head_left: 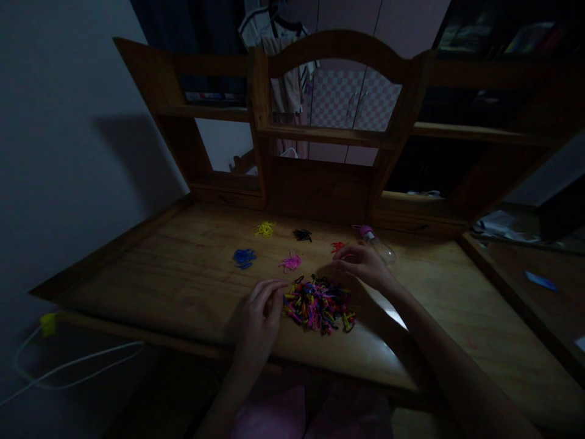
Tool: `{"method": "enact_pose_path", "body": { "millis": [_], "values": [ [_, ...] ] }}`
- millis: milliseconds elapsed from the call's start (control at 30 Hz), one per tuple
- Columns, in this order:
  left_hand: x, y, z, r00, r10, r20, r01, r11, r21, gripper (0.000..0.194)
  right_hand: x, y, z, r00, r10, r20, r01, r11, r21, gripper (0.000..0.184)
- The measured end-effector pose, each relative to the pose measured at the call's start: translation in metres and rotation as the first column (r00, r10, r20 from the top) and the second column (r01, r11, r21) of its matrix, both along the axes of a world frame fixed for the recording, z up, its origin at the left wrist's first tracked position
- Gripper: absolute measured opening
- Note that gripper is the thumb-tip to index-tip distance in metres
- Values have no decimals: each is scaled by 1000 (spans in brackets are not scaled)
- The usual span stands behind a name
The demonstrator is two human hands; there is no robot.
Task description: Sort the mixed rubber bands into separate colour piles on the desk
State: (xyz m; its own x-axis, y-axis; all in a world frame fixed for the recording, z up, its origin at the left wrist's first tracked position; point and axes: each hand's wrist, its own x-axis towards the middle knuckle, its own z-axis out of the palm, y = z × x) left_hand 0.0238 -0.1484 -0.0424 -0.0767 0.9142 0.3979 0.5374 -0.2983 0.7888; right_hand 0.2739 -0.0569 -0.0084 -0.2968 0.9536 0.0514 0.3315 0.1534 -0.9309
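Above the desk (150,262), left hand (262,311) is half-curled and right hand (365,265) near-pinched, cannot tell if either grips; mixed pile (320,305) sits between, presumably for reach, red pile (337,247) beyond, apart seemingly by colour.

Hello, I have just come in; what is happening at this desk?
A person sits at a wooden desk with small coloured bands. The left hand is at the left edge of a mixed pile; the right hand is beside a red pile. Yellow, black, blue and pink piles lie separately. Whether either hand holds a band is unclear.
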Motion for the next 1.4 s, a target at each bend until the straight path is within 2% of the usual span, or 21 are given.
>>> {"method": "enact_pose_path", "body": {
  "millis": [267,500,667,733,833,900,1067,1233,1300,1400],
  "values": [
    [0,1,0,1000,-8,4,8,1000,18,21,0,-1,3,994,-103,-25,104,992,66,21],
    [1,1,1,1000,0,-23,0,1000,3,20,4,5,-7,978,-198,-58,203,974,98,23],
    [0,1,0,1000,-6,-11,6,1000,9,21,11,7,-8,949,-314,32,302,933,194,18],
    [-1,1,-1,1000,-6,-8,6,1000,6,20,13,6,-6,924,-370,101,325,895,305,15],
    [-1,0,-1,1000,-14,-12,14,1000,-4,20,13,5,-8,867,-463,183,324,805,497,13],
    [-1,0,-1,1000,-23,-14,23,1000,-6,20,12,5,-13,842,-495,215,316,775,547,13],
    [-1,1,-1,1000,-27,-12,27,1000,-7,20,11,6,-23,802,-529,277,296,755,585,15],
    [-1,0,-3,999,-27,-16,27,999,-19,20,15,6,-23,758,-575,307,271,706,654,13],
    [-2,0,-3,1000,-26,-14,26,999,-22,20,15,6,-21,768,-564,304,254,703,664,14],
    [-2,0,-4,999,-32,-15,31,999,-30,24,11,5,-18,820,-495,286,211,727,653,15]
  ]
}}
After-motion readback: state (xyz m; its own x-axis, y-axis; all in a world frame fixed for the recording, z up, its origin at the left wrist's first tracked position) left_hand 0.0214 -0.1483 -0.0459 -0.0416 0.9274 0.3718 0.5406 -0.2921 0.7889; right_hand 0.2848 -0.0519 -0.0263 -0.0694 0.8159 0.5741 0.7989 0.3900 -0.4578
